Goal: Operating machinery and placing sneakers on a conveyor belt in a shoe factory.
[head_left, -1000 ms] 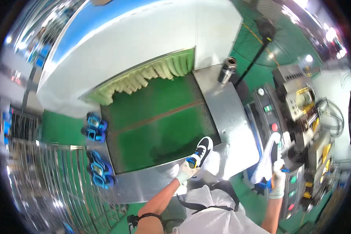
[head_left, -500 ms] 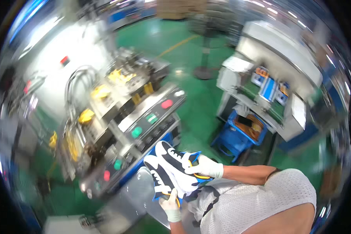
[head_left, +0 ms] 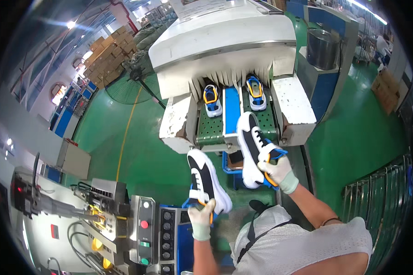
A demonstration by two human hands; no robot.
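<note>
The left hand [head_left: 201, 221], gloved, is clamped round the heel of a black-and-white sneaker [head_left: 205, 180] held just short of the green conveyor belt [head_left: 211, 130]. The right hand [head_left: 277, 168] grips a second sneaker [head_left: 251, 149] above the belt's near end; either could be set askew, or knock the blue-and-yellow shoes [head_left: 212, 101] under the white machine hood [head_left: 225, 39]

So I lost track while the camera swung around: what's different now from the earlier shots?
The view has turned from the control panel to face a conveyor machine carrying two shoes. The two shoes held together half a second ago are now apart: the left hand holds the left shoe, and the right hand has raised the right shoe toward the green belt. Both gloved hands kept their grip.
</note>
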